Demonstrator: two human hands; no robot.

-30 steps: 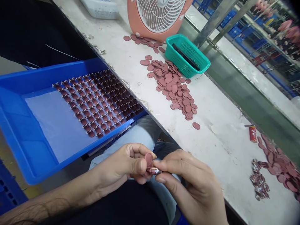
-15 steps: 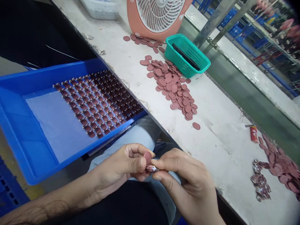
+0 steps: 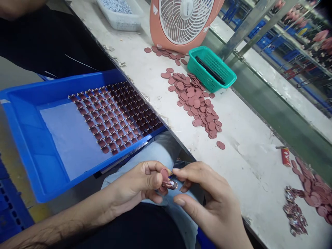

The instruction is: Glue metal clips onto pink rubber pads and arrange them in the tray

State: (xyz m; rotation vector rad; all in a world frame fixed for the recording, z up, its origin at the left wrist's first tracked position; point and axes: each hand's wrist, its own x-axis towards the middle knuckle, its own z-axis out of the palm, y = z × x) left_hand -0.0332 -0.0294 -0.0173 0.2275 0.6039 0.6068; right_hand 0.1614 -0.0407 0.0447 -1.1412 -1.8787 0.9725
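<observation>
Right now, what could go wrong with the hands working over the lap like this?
The small maroon oval piece is pinched in the left hand above the person's jeans; if it slips, it could drop into the lap or to the floor. The right hand is open beside it and might not catch it. The blue tray of lined-up pieces sits close to the left forearm, so a bump could disturb the rows.

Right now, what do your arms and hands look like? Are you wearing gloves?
No gloves! My left hand and right hand are bare, with no rings or watches showing. My left forearm is bare too, with hair on it and no sleeve in view. There are no cables or markings.
</observation>
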